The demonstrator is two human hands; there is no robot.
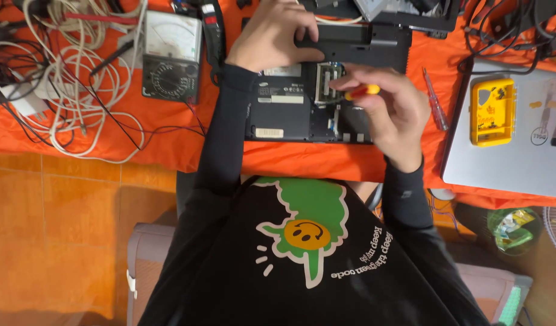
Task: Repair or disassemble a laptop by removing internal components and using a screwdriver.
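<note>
The left hand [272, 33] rests palm-down on the far edge of the black laptop [290, 108], which lies bottom-up on the orange-covered counter [169, 145]. Its fingers are spread flat over the raised battery section; they press on the casing and enclose nothing.

The right hand [389, 111] is positioned over the right half of the laptop. Its grip is closed around a small screwdriver [362, 92] with a red and yellow handle, held between thumb and fingertips. The shaft points left toward the open memory bay [327, 81], where a green circuit module is exposed. Whether the tip touches the module cannot be determined.

The laptop sits at the centre of the counter, directly ahead of the person, its near edge close to the counter edge. Both forearms are covered by black sleeves.

Surrounding items:
- An analogue multimeter [171, 57] lies left of the laptop, just beside the left forearm.
- A tangle of white and black cables [73, 78] occupies the far-left part of the counter.
- A slim red-handled tester screwdriver [435, 99] lies on the counter just right of the laptop.
- A closed silver laptop [519, 157] sits at the right, with a yellow parts box [492, 111] resting on its lid.
- More black cables [507, 30] lie at the far right.

Below the counter, an orange tiled floor [60, 241] is visible at the left.
</note>
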